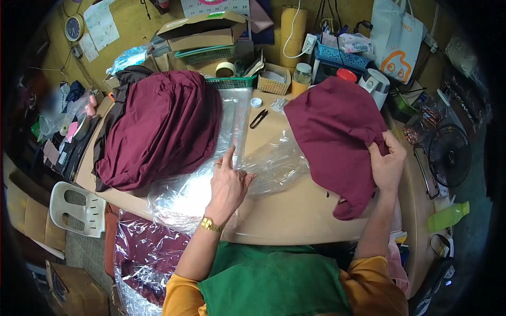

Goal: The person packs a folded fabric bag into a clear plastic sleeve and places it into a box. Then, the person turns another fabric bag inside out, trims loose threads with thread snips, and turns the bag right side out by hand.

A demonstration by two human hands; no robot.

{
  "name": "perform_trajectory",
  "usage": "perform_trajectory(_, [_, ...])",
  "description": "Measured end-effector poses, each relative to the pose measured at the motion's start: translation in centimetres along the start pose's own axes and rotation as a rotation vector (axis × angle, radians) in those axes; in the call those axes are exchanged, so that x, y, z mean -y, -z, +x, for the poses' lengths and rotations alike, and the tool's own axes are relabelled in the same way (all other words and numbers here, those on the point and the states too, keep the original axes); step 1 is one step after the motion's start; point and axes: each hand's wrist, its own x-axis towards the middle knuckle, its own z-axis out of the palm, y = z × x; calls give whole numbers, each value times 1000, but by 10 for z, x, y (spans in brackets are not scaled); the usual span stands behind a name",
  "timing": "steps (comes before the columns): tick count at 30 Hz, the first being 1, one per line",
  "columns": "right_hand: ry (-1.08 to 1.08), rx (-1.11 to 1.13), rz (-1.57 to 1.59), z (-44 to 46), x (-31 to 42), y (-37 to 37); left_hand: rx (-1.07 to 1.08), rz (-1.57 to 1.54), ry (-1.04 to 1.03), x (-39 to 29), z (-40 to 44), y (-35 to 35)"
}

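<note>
My right hand [389,162] pinches the right edge of a maroon fabric piece [337,142], which spreads over the right half of the table, its lower corner drooping. Over the clear plastic sheets [197,192] is my left hand [227,183], index finger stretched forward and the other fingers apart, holding nothing; whether it touches the plastic I cannot tell. A crumpled clear plastic bag [276,166] lies between the two hands. To the left rises a large heap of maroon fabric [163,126] with dark cloth under its left side. Small black thread snips [259,119] lie beyond the hands.
Along the back stand a green basket [232,82], a tape roll [225,69], a small wicker basket [274,79] and a jar [302,76]. A black fan [449,152] and a green bottle [448,216] are at right. A white plastic chair [78,210] stands left.
</note>
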Motion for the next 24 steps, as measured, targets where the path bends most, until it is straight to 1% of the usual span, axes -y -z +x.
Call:
perform_trajectory(1, [33,-49,-4,-1,-2,-3,-3,3,-2,5,5,-7])
perform_trajectory(2, [-15,-40,-16,-4,-3,-4,32,62,-92,10,9,-14])
perform_trajectory(3, [-16,-42,-15,-6,-2,-5,68,121,-182,9,12,-14])
perform_trajectory(4, [2,-85,-12,-8,1,-7,66,123,-186,6,13,-15])
perform_trajectory(6, [15,-134,-11,-11,3,-4,278,222,-37,-4,16,-15])
perform_trajectory(7, [32,-114,-50,-13,6,0,280,223,-41,3,15,-24])
perform_trajectory(8, [50,-95,-90,-16,8,4,154,134,-82,17,14,-40])
perform_trajectory(9, [49,-98,-94,-19,10,6,28,44,-122,17,17,-41])
perform_trajectory(11, [83,-73,-168,-29,17,6,53,75,-102,18,21,-37])
perform_trajectory(12, [161,-56,-191,-34,24,5,77,109,-77,13,26,-28])
perform_trajectory(13, [204,-8,-201,-40,28,0,76,109,-80,5,30,-17])
perform_trajectory(14, [236,73,-242,-46,35,-5,9,56,-124,-5,35,-6])
perform_trajectory(15, [385,91,-230,-49,41,-15,-56,2,-168,-15,39,6])
perform_trajectory(16, [444,212,-214,-52,48,-22,-55,1,-172,-25,42,17])
perform_trajectory(18, [490,335,-190,-57,57,-46,5,15,-222,-45,46,37])
perform_trajectory(19, [514,363,-124,-56,54,-61,8,13,-227,-56,44,42])
perform_trajectory(20, [453,464,-125,-54,54,-73,47,67,-318,-68,40,45])
perform_trajectory(21, [450,463,-127,-50,49,-87,86,122,-408,-78,36,44])
perform_trajectory(22, [388,517,-124,-47,40,-103,61,230,-545,-87,27,39])
perform_trajectory(23, [329,569,-120,-44,31,-116,52,217,-460,-100,16,40])
perform_trajectory(24, [329,567,-121,-38,23,-125,7,217,-466,-96,9,36])
